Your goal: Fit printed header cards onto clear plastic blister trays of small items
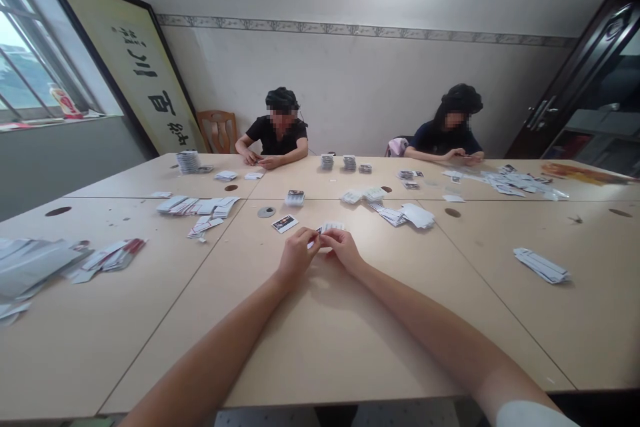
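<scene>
My left hand [296,255] and my right hand [345,251] meet above the middle of the table, their fingertips pinched together. Between them is a small item with a dark patch; the fingers cover most of it, so I cannot make out its kind. Just behind my right fingers lies a whitish ribbed piece [333,226], partly hidden. Beyond my left hand a white card with a dark printed picture [285,223] lies flat. A small stack with a dark printed top [295,198] stands farther back.
White folded cards lie at left [197,205] and right [418,215]. A plastic bag [35,267] is at far left, a bundle of white strips [541,267] at right. Across the table [240,347] sit two people [277,137] [450,133], hands on small items. Stacks [188,162] stand near them.
</scene>
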Demonstrator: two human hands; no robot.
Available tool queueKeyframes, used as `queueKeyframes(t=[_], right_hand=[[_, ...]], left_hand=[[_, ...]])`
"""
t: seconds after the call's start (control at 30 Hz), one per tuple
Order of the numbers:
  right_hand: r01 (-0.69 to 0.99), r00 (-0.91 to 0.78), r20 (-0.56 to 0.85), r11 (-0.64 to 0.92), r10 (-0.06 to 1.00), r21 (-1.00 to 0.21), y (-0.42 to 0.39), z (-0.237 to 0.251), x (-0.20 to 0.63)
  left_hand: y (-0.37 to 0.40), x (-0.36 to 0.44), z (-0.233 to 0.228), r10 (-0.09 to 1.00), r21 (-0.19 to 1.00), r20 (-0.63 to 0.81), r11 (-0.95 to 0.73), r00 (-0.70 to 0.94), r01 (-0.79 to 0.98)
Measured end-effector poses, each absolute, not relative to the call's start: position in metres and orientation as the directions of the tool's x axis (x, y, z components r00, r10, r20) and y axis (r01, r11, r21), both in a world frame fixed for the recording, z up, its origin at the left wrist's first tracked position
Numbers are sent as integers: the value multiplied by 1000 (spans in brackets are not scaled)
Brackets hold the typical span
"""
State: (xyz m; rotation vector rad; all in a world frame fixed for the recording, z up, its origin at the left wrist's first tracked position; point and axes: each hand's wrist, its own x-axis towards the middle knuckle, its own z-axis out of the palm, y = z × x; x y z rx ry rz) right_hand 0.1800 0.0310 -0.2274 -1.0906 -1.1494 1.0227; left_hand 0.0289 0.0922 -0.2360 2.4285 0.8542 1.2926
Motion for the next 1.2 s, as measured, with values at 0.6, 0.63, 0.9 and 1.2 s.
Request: queueKeyframes(t=[0.6, 0.63, 0.9, 1.2], right_hand=[[-48, 104, 101, 107, 989, -993, 37, -234, 184], [-42, 109, 98, 103, 989, -994, 38, -235, 184], [-37, 156, 68, 75, 985, -997, 41, -237, 183], [-71, 190, 50, 65, 981, -995, 35, -231, 182]], left_hand=[[85, 35, -223, 715, 513, 595, -690, 367, 510], [86, 36, -223, 719, 523, 595, -685, 358, 507], [102, 33, -229, 782, 618, 570, -611, 253, 495], [112, 30, -235, 868, 764, 475, -489, 146, 422]])
